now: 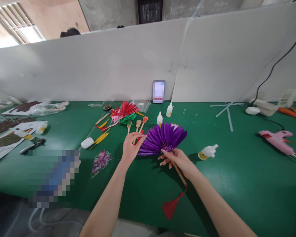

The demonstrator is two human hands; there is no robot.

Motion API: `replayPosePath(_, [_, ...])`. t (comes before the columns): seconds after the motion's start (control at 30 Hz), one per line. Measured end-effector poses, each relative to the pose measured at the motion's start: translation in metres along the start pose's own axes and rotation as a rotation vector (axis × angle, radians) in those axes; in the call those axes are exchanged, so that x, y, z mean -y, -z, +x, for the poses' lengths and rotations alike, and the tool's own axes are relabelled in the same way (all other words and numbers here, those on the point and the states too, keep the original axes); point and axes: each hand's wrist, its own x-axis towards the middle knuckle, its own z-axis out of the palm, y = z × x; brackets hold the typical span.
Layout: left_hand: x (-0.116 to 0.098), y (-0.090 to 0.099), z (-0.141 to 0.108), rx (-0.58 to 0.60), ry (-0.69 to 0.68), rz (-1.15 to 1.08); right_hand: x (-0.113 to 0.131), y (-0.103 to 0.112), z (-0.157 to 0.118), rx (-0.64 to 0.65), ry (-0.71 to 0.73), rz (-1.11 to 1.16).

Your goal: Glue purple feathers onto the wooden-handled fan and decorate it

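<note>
A purple feather fan (166, 136) is spread out above the table, its wooden handle slanting down to a red tassel (171, 205). My right hand (179, 161) is closed around the top of the handle, thumb at the base of the feathers. At the fan's left edge, my left hand (133, 146) pinches by the feather tips; its fingers are closed there. Behind my left hand lie several wooden fan handles (138, 124), partly hidden by it. A white glue bottle (160, 118) stands just behind the fan, and another glue bottle (208, 152) lies to its right.
Red feathers (125, 110), yellow feathers (101, 138) and colourful scraps (101, 162) lie on the green table (236, 194). A pink glue gun (277, 140) is at right, clear sticks (229, 118) behind. A phone (159, 91) leans on the white partition (101, 69). A blurred device (58, 177) lies front left.
</note>
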Motion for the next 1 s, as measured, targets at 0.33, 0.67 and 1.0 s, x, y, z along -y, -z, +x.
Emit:
replayPosePath(0.33, [0.0065,-0.0051,-0.0029,-0.063,-0.075,0.116,-0.0013,-0.0011,-0.0002,-0.042,0.000,-0.027])
replayPosePath(0.67, [0.0018,-0.0058,-0.0050,-0.188,-0.167,0.243,-0.0038,0.0000,-0.0002,0.035,-0.008,-0.059])
replayPosePath(1.0, [0.0019,-0.0031,0.0000,-0.123,0.006,0.215,-0.0014,-0.0013,-0.0015,0.038,-0.004,-0.077])
